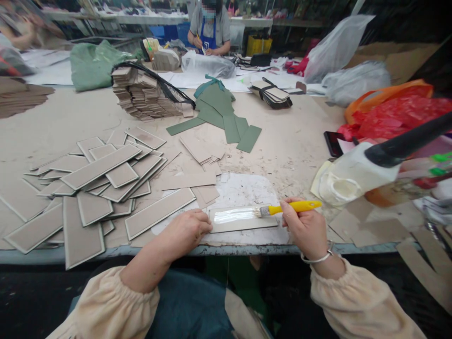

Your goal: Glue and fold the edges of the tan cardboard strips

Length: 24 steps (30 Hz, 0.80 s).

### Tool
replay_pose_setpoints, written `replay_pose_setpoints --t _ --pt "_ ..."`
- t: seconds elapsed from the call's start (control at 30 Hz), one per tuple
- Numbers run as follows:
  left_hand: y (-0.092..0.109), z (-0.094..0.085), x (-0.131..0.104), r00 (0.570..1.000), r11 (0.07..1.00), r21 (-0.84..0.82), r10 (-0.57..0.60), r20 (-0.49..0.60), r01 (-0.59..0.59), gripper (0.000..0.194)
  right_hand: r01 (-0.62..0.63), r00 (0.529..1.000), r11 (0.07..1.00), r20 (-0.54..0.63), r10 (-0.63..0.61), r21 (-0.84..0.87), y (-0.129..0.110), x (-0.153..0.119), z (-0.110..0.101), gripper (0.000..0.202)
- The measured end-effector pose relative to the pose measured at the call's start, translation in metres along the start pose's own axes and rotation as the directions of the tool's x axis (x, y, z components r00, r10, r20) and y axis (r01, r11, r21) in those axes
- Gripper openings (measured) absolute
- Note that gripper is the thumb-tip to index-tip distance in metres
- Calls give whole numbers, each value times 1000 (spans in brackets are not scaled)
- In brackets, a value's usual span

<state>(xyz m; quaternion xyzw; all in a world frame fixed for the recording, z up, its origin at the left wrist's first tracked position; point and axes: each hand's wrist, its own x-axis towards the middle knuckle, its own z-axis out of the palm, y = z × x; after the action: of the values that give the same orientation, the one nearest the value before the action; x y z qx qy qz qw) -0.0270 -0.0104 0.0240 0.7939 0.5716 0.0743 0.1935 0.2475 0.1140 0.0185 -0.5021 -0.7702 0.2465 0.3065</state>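
Note:
A flat beige rectangular strip (243,225) lies near the table's front edge, with white wet glue (233,214) spread along much of its top. At its left end, my left hand (189,230) has its fingers bent and pressed together, holding the strip. My right hand (307,228) grips a paintbrush (294,207) by its yellow handle. The bristles touch the glue on the right part of the strip. Under the strip is a stained white sheet (254,186). Beige pieces with pale green borders (95,207) are heaped left of my hands.
Plain beige pieces (196,148) and dark green pieces (219,110) lie farther back, beside a strapped stack (144,92). On the right stand a white glue container (349,176), a phone (332,143) and red and orange bags (395,110). A co-worker (210,30) sits across the table.

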Motion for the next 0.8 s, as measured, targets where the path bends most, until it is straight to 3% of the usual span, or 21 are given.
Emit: replay_pose_setpoints --t 0.17,0.27,0.37,0.47,0.63,0.8 --pt "2 -3 1 1000 1000 11 2 5 -3 23 18 996 994 -80 -27 -112 6 1 -16 34" --pt "4 -5 1 1000 1000 21 4 20 -5 23 -13 995 1000 -100 15 18 -3 -3 -15 27" --pt "4 -5 1 1000 1000 30 7 23 -7 22 -128 992 930 48 119 344 -21 -9 -3 25" --pt "2 -3 -1 1000 999 33 13 15 -13 22 -212 971 818 212 114 534 -40 -16 18 25" --pt "0 0 0 999 998 42 40 -6 -40 24 -243 945 775 323 54 583 -57 -20 44 28" --pt "2 -1 1 999 997 59 50 -8 -50 26 -257 925 814 375 53 521 -56 -22 53 32"
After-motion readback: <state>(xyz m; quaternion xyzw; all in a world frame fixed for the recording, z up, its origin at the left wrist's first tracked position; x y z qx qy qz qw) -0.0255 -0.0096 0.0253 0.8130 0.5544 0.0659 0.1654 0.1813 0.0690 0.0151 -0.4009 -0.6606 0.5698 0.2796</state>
